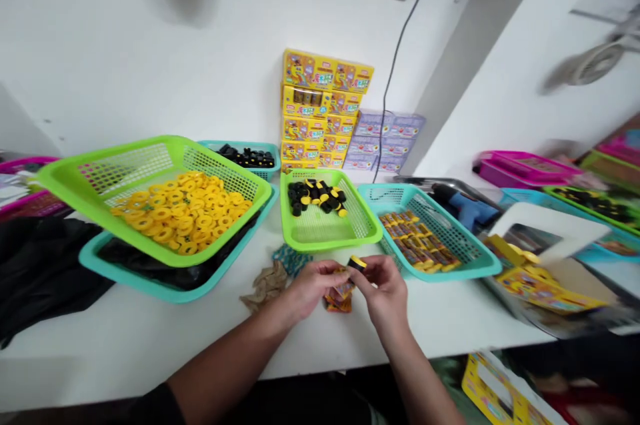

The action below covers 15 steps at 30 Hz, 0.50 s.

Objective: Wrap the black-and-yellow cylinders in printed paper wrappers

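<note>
Close together over the front of the white table, my two hands meet at a small printed piece in yellow and orange. My left hand pinches it from the left side. In my right hand, thumb and fingers close around a small black cylinder with a yellow end. Whether the cylinder and the printed piece are joined, I cannot tell. Just below the fingers lie orange printed pieces on the table. Beside my left hand rest a crumpled tan cloth and a teal patterned cloth.
A green basket holds black-and-yellow cylinders. To its right, a teal basket carries rows of printed cylinders. On the left, a tilted green basket of yellow rings sits on another teal basket. Yellow boxes stand stacked against the wall.
</note>
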Tool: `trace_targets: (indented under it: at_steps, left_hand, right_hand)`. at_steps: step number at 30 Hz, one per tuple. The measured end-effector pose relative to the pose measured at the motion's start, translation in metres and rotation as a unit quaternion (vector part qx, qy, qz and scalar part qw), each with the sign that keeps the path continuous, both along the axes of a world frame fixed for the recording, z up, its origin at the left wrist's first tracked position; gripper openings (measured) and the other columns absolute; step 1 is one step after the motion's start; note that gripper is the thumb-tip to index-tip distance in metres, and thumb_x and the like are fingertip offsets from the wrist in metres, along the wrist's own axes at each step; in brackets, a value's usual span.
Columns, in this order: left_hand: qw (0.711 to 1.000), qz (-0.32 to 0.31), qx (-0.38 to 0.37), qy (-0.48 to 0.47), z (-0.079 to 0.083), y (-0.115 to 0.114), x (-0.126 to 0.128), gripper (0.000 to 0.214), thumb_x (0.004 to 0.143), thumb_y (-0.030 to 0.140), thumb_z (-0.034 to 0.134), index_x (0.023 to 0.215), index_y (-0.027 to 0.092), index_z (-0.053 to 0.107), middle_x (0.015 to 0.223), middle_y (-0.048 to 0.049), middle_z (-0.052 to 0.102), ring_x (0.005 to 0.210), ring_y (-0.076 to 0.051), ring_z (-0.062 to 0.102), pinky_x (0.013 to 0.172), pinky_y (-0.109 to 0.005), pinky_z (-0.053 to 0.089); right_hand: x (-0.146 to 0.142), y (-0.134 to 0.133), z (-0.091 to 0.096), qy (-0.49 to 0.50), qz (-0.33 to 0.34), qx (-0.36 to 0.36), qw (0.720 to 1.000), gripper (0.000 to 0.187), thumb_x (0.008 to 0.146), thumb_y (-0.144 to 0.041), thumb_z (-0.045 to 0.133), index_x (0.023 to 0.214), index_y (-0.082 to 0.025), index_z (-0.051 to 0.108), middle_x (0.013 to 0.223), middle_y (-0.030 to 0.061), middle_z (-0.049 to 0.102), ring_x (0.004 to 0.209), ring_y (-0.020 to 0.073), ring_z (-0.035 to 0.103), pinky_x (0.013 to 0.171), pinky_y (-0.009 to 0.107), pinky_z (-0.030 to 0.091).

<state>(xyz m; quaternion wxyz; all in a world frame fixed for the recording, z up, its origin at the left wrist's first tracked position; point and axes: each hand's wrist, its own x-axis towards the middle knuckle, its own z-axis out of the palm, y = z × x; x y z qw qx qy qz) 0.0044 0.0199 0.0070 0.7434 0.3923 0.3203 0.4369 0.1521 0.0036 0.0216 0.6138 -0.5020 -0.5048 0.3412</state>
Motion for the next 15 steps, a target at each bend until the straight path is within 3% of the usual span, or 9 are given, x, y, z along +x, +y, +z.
trace_targets:
  at_steps: [8, 15]
  left_hand:
    - [1.0, 0.013, -0.004, 0.013, -0.0005, -0.0004, -0.0018, 0.034, 0.064, 0.04, 0.083, 0.064, 0.013, 0.062, 0.06, 0.002, 0.056, 0.056, -0.01, 0.051, 0.057, -0.023, 0.04]
    - [0.998, -0.055, -0.006, -0.006, 0.0007, -0.0008, -0.0025, 0.033, 0.072, 0.043, 0.077, 0.081, 0.012, 0.072, 0.078, -0.0066, 0.068, 0.067, -0.017, 0.061, 0.062, -0.03, 0.05]
  right_hand:
    - [-0.0047, -0.0016, 0.0021, 0.069, 0.043, -0.006, 0.997, 0.027, 0.07, -0.033, 0.079, 0.076, -0.021, 0.056, 0.065, -0.0049, 0.056, 0.057, 0.011, 0.05, 0.056, 0.025, 0.042]
    - [0.0016, -0.0007, 0.0023, 0.098, 0.029, -0.024, 0.994, 0.028, 0.068, -0.033, 0.079, 0.074, -0.021, 0.055, 0.063, -0.0053, 0.056, 0.053, 0.0104, 0.048, 0.05, 0.024, 0.04]
